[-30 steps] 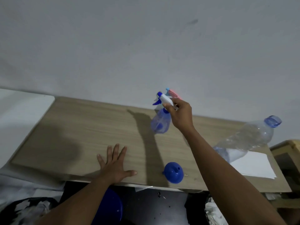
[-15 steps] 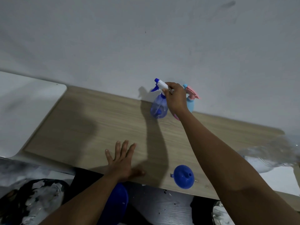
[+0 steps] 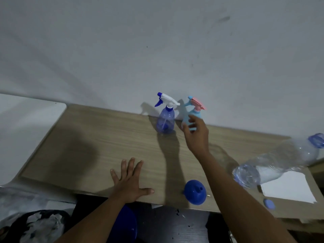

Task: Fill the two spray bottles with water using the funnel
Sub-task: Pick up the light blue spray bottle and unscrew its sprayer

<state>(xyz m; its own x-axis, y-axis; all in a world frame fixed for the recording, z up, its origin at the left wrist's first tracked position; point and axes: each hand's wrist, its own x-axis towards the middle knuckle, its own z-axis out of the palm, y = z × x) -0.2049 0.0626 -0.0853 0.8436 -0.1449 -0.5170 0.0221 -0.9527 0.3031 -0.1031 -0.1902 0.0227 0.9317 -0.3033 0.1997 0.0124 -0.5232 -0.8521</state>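
Head view looks down on a wood-grain tabletop set against a pale grey wall, with a white surface adjoining it at the left of the frame. Near the wall at centre stand two spray bottles, upright and just beside each other: a translucent blue spray bottle with a white head and blue trigger, and to its right a light blue spray bottle with a pink head. At the lower centre, near the table's front edge, a blue funnel lies on its wide mouth with the spout up. A large clear plastic water bottle with a blue cap slants across the right of the frame, blurred, above a white sheet of paper; a small blue cap lies beside that sheet. Below the table edge, a dark blue round object and crumpled pale material sit in the dim lower left. No writing or label can be read on anything. The left hand lies flat on the tabletop near the front edge, fingers spread wide, holding nothing. The right hand reaches forward from the lower right with the arm extended, its fingers loosely parted in front of the light blue spray bottle's body, partly covering it; whether they touch it cannot be told.
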